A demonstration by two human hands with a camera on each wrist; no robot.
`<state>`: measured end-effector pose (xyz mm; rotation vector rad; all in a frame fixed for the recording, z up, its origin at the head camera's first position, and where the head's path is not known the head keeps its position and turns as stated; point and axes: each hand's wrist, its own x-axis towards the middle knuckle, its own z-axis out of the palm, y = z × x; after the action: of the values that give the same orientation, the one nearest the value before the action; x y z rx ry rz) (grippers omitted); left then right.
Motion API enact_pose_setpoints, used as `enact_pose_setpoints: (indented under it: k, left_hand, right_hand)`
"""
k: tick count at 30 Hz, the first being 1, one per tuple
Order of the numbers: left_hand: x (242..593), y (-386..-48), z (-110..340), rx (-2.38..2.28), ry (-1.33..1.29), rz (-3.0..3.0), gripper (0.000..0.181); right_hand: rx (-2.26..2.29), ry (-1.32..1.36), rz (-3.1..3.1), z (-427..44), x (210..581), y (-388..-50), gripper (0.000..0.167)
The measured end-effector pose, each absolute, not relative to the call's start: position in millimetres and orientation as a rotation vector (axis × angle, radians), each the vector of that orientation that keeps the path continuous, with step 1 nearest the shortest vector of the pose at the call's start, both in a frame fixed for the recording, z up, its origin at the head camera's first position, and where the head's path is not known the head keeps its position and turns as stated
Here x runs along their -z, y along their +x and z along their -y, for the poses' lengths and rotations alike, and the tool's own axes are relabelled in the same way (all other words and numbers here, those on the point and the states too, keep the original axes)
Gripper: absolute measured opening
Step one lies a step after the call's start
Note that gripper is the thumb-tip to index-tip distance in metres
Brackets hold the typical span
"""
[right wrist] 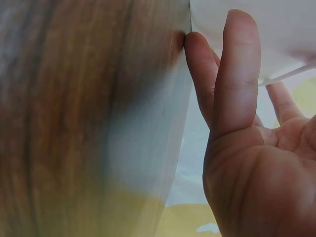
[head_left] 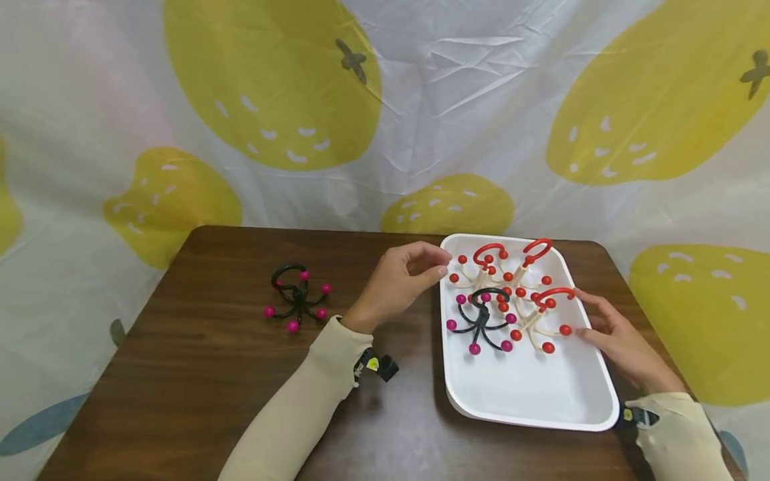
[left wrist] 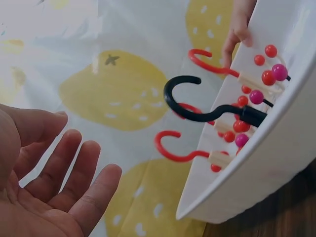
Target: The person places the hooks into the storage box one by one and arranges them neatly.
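A white tray stands on the right of the table, with three cream scalp massagers with red hooks and ball tips, such as the front one, and a black one with magenta tips. My left hand hovers beside the tray's left rim; in the left wrist view its bent fingers hold nothing. My right hand grips the tray's right edge, the thumb over the rim; in the right wrist view its fingers lie against the outer wall. Left of my left hand lies another black massager.
The brown wooden table runs up to a hanging cloth printed with yellow fruit. A dark strap sits at my left wrist, a similar strap at my right. The tray sits close to the table's right edge.
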<state>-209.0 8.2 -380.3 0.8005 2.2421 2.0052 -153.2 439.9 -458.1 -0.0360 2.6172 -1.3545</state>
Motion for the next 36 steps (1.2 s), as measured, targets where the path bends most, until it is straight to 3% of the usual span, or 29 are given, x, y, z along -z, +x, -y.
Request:
enact_pose_setpoints:
  k: [36]
  left_hand:
    - [386, -199, 98, -2.12, 0.594, -2.359, 0.021]
  right_hand:
    - [1.345, -0.011, -2.609, -439, 456, -150, 0.076]
